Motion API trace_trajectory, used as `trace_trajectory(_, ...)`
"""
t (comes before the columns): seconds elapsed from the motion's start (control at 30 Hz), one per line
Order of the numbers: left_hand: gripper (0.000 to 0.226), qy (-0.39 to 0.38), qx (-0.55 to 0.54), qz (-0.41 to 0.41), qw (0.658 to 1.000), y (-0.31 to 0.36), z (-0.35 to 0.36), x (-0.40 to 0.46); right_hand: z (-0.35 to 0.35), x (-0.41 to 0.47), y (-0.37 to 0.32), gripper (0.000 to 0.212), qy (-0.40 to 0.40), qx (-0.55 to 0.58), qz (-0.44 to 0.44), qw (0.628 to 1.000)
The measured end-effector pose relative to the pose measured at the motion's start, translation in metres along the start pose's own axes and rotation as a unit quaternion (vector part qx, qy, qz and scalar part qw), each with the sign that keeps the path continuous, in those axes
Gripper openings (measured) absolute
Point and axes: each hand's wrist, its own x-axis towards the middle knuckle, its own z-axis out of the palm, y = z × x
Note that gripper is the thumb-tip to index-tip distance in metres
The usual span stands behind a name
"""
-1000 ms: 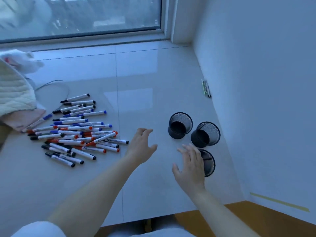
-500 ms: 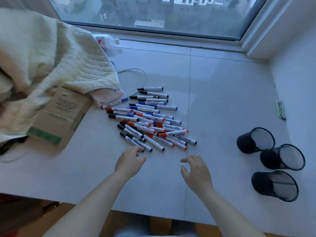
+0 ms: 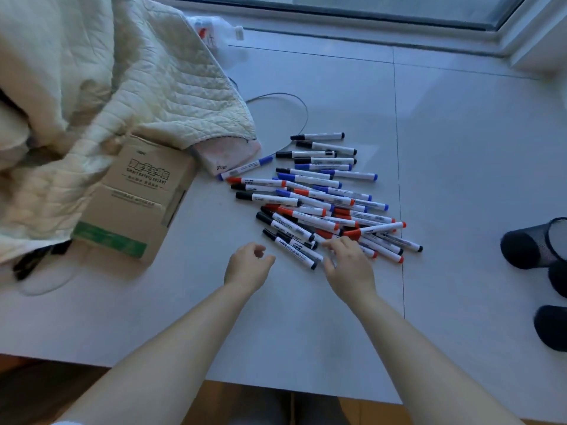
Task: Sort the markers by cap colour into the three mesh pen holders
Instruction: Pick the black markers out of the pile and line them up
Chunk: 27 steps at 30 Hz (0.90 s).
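A heap of white markers (image 3: 322, 204) with black, blue and red caps lies on the white tabletop (image 3: 460, 148). Three black mesh pen holders lie on their sides at the right edge: one (image 3: 534, 243) shows its mouth, and two more (image 3: 559, 279) (image 3: 552, 331) are cut off by the frame. My left hand (image 3: 250, 265) hovers just left of the heap's near edge, fingers loosely curled, holding nothing. My right hand (image 3: 349, 265) reaches onto the near edge, its fingertips touching markers there. A black-capped marker (image 3: 288, 248) lies between the two hands.
A cardboard box (image 3: 138, 197) and a quilted cream blanket (image 3: 107, 87) fill the left side. A thin cable (image 3: 294, 99) loops behind the heap, near a white bottle (image 3: 214, 29). The window sill runs along the back. The table's front edge is near my elbows.
The view has swung left and down, pushing the holders to the right edge. Both hands moved forward to the heap, and the right fingertips now touch the markers.
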Motion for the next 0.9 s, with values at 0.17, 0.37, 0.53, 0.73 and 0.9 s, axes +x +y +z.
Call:
trace_trajectory(0.17, 0.064, 0.068, -0.028, -0.06, 0.995, 0.011, 0.043, 0.007, 0.01, 0.031, -0.003, 0.03, -0.012, -0.053, -0.035, 0.998)
trace_trajectory(0.37, 0.078, 0.182, 0.007, -0.097, 0.978, 0.027, 0.081, 0.013, 0.016, 0.066, -0.02, 0.03, -0.034, -0.107, -0.131, 0.985)
trace_trajectory(0.53, 0.068, 0.227, -0.007, -0.109, 0.968, 0.023, 0.089, 0.012, 0.028, 0.08, -0.035, 0.031, -0.072, -0.182, -0.154, 0.969)
trace_trajectory(0.73, 0.046, 0.254, 0.02, -0.122, 0.959, 0.005, 0.081, 0.012, 0.036, 0.087, -0.051, 0.021, -0.082, -0.212, -0.143, 0.963)
trace_trajectory(0.9, 0.03, 0.262, 0.117, -0.01, 0.958, -0.023, 0.074, 0.006, 0.047, 0.085, -0.059, 0.013, -0.122, -0.217, -0.107, 0.963)
